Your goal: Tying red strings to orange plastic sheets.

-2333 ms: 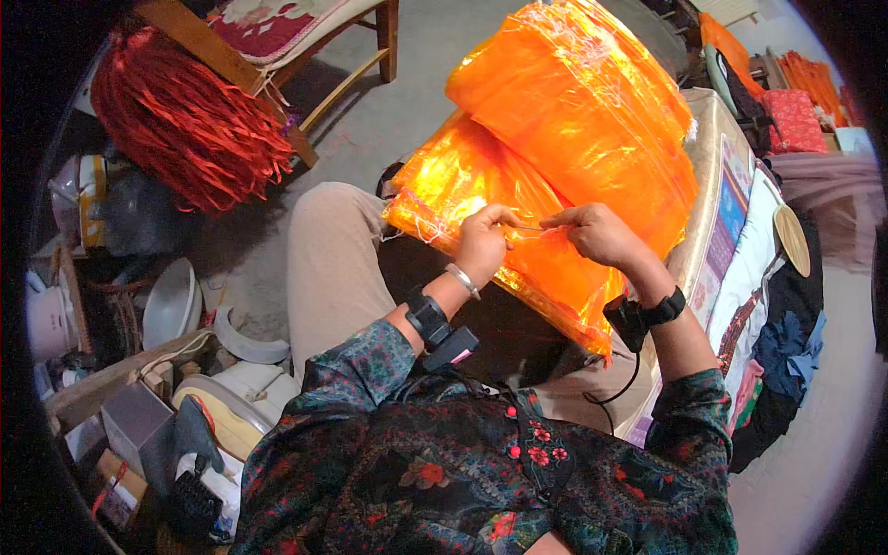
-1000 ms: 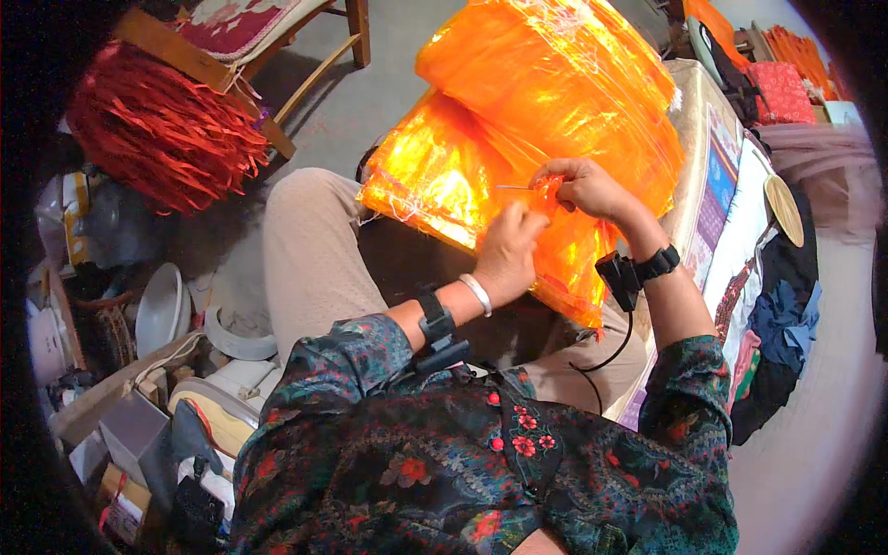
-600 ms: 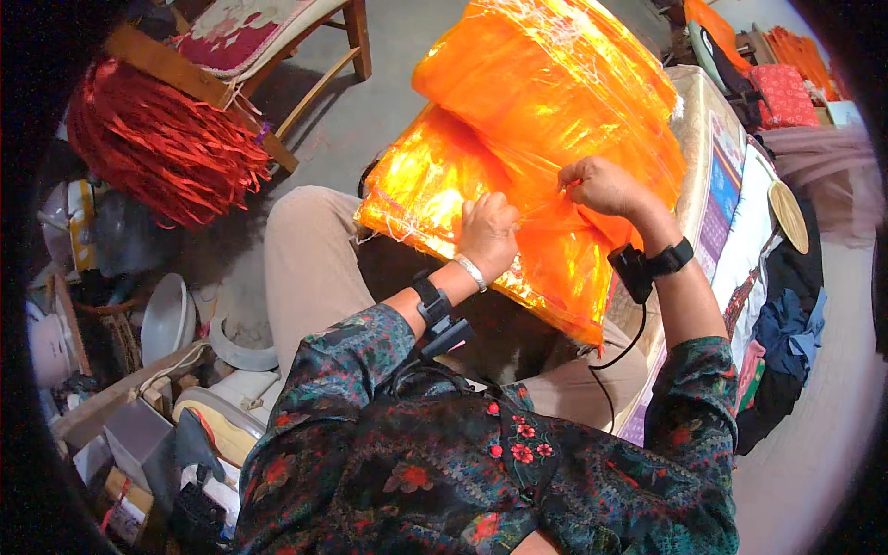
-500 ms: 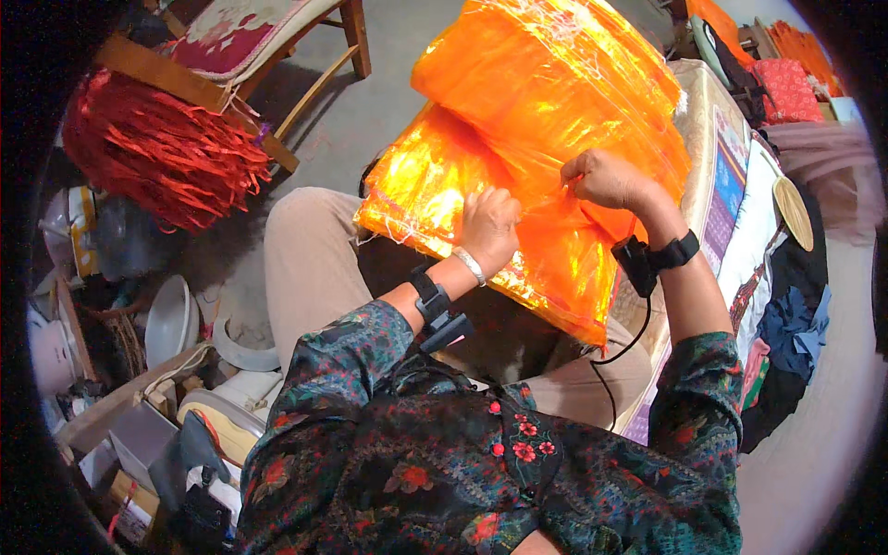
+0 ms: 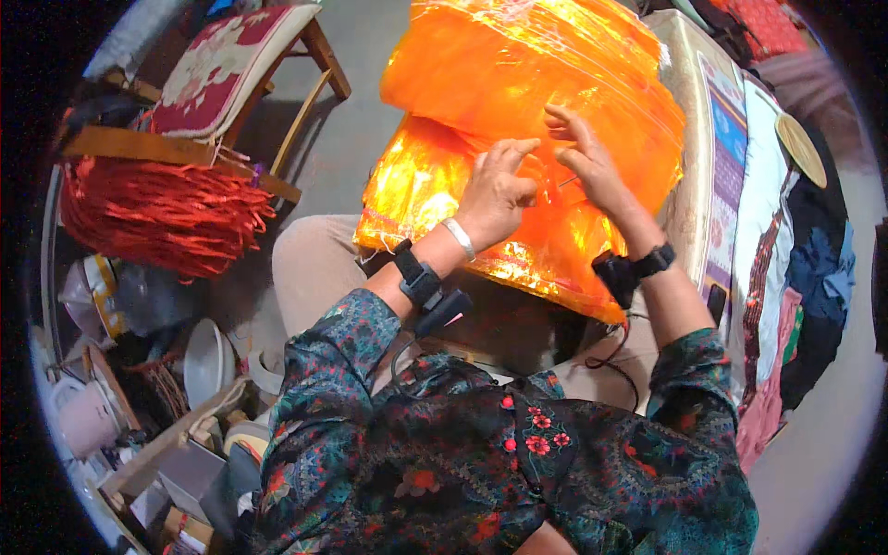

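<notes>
A stack of shiny orange plastic sheets or bags [image 5: 527, 79] lies across my lap, with pale stitching and loose threads along its edges. Above its middle, my left hand [image 5: 499, 190] has its thumb and forefinger apart and nothing visible between them. Close to its right, my right hand [image 5: 592, 166] is also open, forefinger stretched out and thumb apart. By the thumb side of the right palm shows a thin, needle-like sliver [image 5: 566, 182]. Whether the right hand's curled lower fingers hold it, I cannot tell.
To the left, red strips [image 5: 162, 217] hang by a wooden chair with a patterned seat [image 5: 227, 69]. Lower left are a white basin [image 5: 209, 359] and boxes [image 5: 194, 476]. On the right, a padded surface [image 5: 680, 139] carries folded cloth and a round woven fan [image 5: 800, 151].
Both hands have opened from closed grips on the orange plastic and lifted, coming closer together. The right hand moved slightly left and up. The view has shifted a little.
</notes>
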Action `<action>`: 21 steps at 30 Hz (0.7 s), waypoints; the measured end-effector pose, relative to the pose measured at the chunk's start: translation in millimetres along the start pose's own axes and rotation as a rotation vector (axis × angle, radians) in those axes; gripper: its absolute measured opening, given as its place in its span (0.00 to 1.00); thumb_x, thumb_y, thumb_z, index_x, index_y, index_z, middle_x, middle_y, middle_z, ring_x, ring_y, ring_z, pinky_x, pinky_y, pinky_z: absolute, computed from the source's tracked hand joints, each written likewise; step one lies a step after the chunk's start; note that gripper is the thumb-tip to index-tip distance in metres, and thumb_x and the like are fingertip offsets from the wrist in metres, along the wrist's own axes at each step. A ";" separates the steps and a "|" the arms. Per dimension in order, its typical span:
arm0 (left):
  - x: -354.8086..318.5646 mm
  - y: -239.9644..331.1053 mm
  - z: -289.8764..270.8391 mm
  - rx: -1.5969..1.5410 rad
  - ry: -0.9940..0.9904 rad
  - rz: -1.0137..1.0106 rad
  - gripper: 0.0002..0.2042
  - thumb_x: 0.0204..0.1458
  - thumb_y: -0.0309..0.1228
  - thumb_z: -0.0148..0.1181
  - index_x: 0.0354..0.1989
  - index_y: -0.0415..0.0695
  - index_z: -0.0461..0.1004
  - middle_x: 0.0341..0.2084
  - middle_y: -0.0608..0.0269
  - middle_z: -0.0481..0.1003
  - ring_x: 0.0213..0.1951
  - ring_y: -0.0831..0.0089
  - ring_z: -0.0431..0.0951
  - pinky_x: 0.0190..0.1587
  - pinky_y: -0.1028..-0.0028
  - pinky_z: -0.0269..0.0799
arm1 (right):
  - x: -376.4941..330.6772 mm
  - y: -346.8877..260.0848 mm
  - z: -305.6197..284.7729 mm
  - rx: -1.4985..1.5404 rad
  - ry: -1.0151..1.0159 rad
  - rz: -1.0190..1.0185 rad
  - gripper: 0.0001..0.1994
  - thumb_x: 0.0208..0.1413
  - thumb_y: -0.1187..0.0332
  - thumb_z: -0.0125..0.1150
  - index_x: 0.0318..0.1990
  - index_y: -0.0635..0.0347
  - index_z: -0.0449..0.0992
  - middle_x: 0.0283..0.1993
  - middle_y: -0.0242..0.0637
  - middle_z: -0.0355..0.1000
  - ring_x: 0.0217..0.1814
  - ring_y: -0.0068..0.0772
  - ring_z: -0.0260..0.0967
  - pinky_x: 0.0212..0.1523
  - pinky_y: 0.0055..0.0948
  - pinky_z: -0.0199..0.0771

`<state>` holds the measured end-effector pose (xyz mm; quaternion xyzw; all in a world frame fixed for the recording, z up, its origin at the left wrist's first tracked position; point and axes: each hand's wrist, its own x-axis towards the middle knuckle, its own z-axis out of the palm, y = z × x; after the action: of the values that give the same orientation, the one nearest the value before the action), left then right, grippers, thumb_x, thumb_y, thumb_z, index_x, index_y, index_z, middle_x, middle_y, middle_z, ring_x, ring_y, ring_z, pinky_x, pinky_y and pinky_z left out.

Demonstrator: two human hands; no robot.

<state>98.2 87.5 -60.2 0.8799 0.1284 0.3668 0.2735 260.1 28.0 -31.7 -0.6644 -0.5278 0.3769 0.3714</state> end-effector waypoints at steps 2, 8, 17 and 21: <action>2.6 -0.1 4.8 -0.040 -0.104 0.040 0.02 0.31 0.23 0.55 0.16 0.43 0.71 0.42 0.55 0.66 0.48 0.59 0.63 0.45 0.65 0.59 | -9.4 11.7 23.0 0.424 0.023 -0.008 0.29 0.52 0.59 0.45 0.59 0.60 0.46 0.56 0.41 0.51 0.58 0.32 0.49 0.56 0.28 0.51; -9.1 21.0 -22.6 -0.504 -0.039 -0.238 0.03 0.33 0.20 0.59 0.17 0.40 0.71 0.49 0.55 0.65 0.53 0.60 0.61 0.54 0.67 0.56 | -52.7 -3.6 20.4 0.250 0.598 0.003 0.09 0.50 0.71 0.48 0.37 0.65 0.69 0.35 0.33 0.68 0.39 0.23 0.63 0.43 0.21 0.61; -29.3 60.7 -50.6 -1.652 0.036 -0.666 0.03 0.43 0.27 0.56 0.26 0.41 0.71 0.44 0.51 0.68 0.50 0.61 0.64 0.55 0.64 0.55 | -109.1 -6.4 99.6 0.630 0.424 0.492 0.10 0.50 0.68 0.49 0.36 0.64 0.72 0.23 0.33 0.69 0.21 0.22 0.65 0.21 0.17 0.63; -32.1 65.7 -58.5 -1.768 0.027 -0.679 0.03 0.43 0.27 0.56 0.26 0.42 0.71 0.42 0.51 0.69 0.49 0.60 0.64 0.55 0.64 0.55 | -91.3 -6.6 107.5 0.942 0.381 0.477 0.11 0.51 0.68 0.47 0.39 0.63 0.69 0.24 0.33 0.68 0.21 0.22 0.65 0.20 0.18 0.64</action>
<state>35.7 42.7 -6.9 0.2651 0.0565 0.2422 0.9316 146.8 -50.2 -63.1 -0.5841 -0.0609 0.5187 0.6214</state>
